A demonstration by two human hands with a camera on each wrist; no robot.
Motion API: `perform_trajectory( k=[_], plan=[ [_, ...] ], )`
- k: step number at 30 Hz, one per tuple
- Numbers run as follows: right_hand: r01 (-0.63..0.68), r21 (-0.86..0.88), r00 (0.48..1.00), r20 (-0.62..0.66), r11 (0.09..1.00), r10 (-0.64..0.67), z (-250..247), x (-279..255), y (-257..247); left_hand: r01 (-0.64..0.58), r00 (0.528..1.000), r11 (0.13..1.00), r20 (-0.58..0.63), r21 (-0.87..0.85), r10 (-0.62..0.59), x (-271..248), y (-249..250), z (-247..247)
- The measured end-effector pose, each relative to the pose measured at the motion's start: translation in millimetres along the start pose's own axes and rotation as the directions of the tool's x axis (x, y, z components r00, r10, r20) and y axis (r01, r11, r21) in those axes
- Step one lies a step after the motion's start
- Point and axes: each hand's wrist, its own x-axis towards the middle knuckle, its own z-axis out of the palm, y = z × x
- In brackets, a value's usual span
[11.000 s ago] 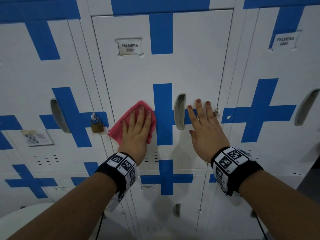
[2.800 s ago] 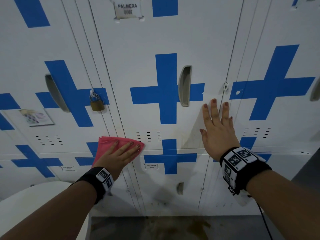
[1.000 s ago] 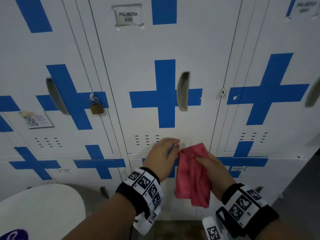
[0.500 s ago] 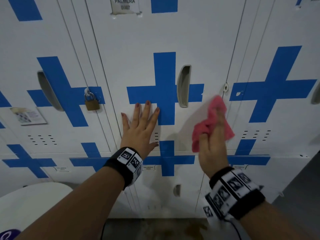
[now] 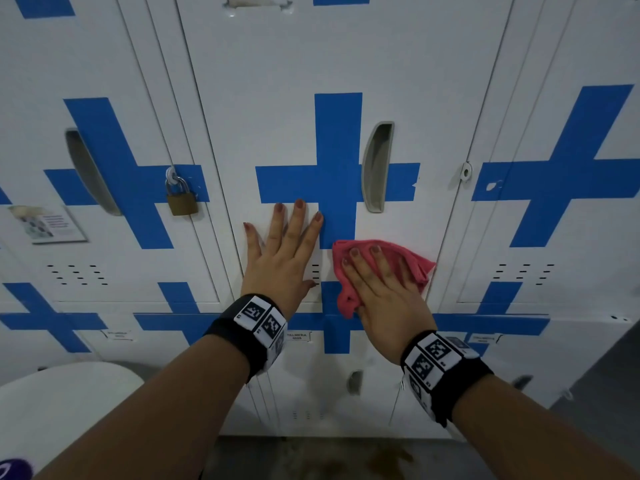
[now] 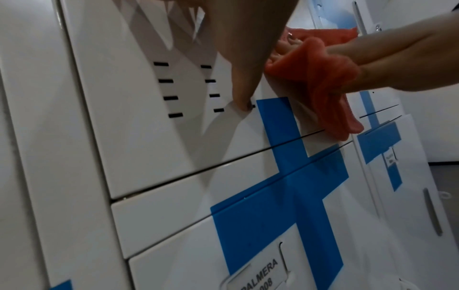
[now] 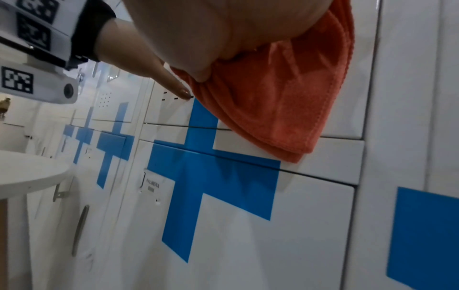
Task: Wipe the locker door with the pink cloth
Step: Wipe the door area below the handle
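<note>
Currently the right hand (image 5: pixel 384 292) presses the pink cloth (image 5: pixel 412 263) flat-fingered on the locker door (image 5: pixel 294 81), low right; the left hand (image 5: pixel 282 258) braces beside it, fingers straight. Risk: the bunched cloth slips from under the palm, since nothing pinches it.

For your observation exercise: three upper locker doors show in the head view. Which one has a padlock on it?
The left-hand door: a brass padlock hangs at its right edge, on the blue cross. The middle door, being wiped, and the right-hand door carry none.

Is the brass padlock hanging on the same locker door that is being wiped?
No: the brass padlock hangs on the neighbouring door, while the pink cloth is on the middle locker door.
</note>
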Motion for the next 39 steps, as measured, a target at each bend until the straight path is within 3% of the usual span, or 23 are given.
perform_trajectory(
  k=[6,10,15,19,23,33,39],
  plan=[
    [0.006,0.008,0.999,0.032,1.000,-0.006,8.1,-19.0,14.1,0.003,1.000,1.000,0.004,0.002,-0.003,-0.2,-0.8,-1.7],
    [-0.076,-0.018,0.995,0.069,0.997,0.077,8.3,-35.2,25.9,0.002,1.000,1.000,0.002,0.001,-0.002,-0.3,-0.7,-1.1],
    [-0.199,0.007,0.980,-0.022,0.980,0.199,0.2,-30.5,24.8,0.002,1.000,1.000,0.002,-0.005,-0.002,0.0,-0.7,-0.4],
    [-0.231,0.015,0.973,-0.021,0.973,0.232,0.6,-16.0,14.4,0.007,1.000,1.000,0.000,-0.006,-0.007,0.0,-0.6,0.0],
    [-0.210,0.013,0.977,-0.035,0.978,0.211,8.0,-6.2,2.8,0.008,1.000,1.000,-0.001,-0.008,-0.008,0.3,0.1,0.1],
    [-0.004,-0.046,1.000,-0.022,0.999,0.003,29.8,-26.0,10.3,-0.003,1.000,1.000,-0.010,0.014,0.003,-1.3,-2.4,2.5],
    [-0.021,-0.025,0.999,-0.037,0.999,0.020,31.0,-37.9,24.5,-0.018,1.000,1.000,-0.009,0.015,0.019,-2.0,-5.0,2.8]
  ],
)
